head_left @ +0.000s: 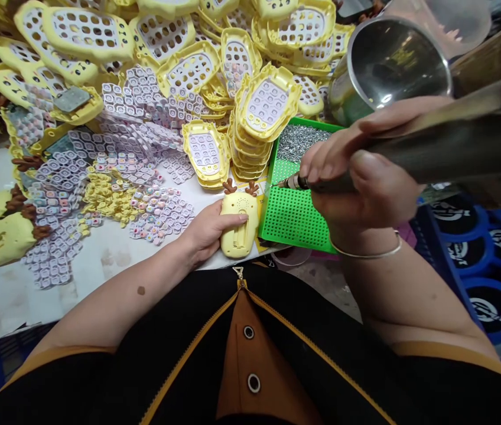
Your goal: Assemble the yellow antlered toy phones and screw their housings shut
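My left hand [210, 229] rests on a yellow toy phone back shell [239, 224] with brown antlers, lying at the table's near edge; its fingers lie across the shell and hold it down. My right hand [359, 177] is wrapped around a dark powered screwdriver [432, 141]. The tool's tip [286, 183] points left over the green perforated tray [292, 215], just right of the shell. A heap of small silver screws [301, 141] lies at the tray's far end.
Stacks of yellow keypad front shells [254, 118] and loose white rubber keypads [144, 100] cover the table. Small coloured buttons [157, 209] lie left of my hand. A shiny metal cup [383, 65] stands at the back right. Blue crates [494, 277] sit at right.
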A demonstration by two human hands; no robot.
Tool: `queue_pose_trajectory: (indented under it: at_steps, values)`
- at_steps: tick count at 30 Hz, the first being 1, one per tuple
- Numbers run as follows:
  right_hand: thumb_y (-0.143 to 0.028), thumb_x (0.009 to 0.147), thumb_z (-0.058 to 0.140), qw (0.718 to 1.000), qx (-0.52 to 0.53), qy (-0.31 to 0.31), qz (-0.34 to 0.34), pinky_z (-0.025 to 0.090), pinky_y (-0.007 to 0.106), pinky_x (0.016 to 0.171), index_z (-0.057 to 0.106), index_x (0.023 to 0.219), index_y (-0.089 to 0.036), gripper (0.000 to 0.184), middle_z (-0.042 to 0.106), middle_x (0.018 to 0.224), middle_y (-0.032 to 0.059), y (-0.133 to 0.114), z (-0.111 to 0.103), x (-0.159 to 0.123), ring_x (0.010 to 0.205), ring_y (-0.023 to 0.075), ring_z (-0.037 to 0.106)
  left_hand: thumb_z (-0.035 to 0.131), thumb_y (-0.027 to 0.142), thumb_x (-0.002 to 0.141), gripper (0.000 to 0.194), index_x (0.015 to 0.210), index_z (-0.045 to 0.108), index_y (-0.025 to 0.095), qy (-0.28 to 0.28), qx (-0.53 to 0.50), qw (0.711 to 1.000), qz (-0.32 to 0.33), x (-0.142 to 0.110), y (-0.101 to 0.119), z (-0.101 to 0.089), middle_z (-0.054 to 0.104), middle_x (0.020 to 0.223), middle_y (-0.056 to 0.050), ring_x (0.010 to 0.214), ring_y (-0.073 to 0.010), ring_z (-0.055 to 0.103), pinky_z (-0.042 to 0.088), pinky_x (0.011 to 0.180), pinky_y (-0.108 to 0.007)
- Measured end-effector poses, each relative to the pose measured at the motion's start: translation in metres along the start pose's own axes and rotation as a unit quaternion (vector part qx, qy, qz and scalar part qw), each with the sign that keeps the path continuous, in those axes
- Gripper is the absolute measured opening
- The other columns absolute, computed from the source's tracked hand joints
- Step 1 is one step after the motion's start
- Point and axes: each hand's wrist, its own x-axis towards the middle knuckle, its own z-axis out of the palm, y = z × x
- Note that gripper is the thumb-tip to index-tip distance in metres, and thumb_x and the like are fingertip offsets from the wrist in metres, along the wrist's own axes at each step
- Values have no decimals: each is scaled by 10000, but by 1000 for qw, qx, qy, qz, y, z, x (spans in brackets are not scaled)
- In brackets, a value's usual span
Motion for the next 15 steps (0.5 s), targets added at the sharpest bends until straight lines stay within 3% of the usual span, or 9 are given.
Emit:
queue_pose_trajectory:
  at_steps: [4, 7, 15]
  values:
    - [-313, 771, 719, 998, 37, -52, 25, 426, 299, 381, 663, 871, -316, 115, 496, 547, -70, -14, 20, -9, 424, 131, 512, 757, 103, 676, 361, 1022, 664, 148, -7, -4, 1000, 11, 0, -2, 0, 757, 970, -77, 843, -202, 696, 530, 844, -356]
    - [-334, 780, 726, 993, 63, -94, 41, 454, 300, 406, 650, 948, -321, 186, 501, 563, -74, -9, 27, -15, 440, 132, 534, 746, 101, 687, 365, 1039, 661, 142, -20, -3, 999, 26, 0, -4, -1, 750, 951, -59, 822, -175, 684, 517, 852, -334]
    - [-272, 813, 701, 985, 92, -136, 51, 451, 294, 443, 658, 1027, -310, 222, 541, 585, -71, 8, 32, -20, 493, 129, 567, 735, 110, 699, 355, 1041, 645, 140, -35, 10, 999, 30, 2, -6, -3, 723, 875, -34, 765, -161, 661, 504, 855, -346]
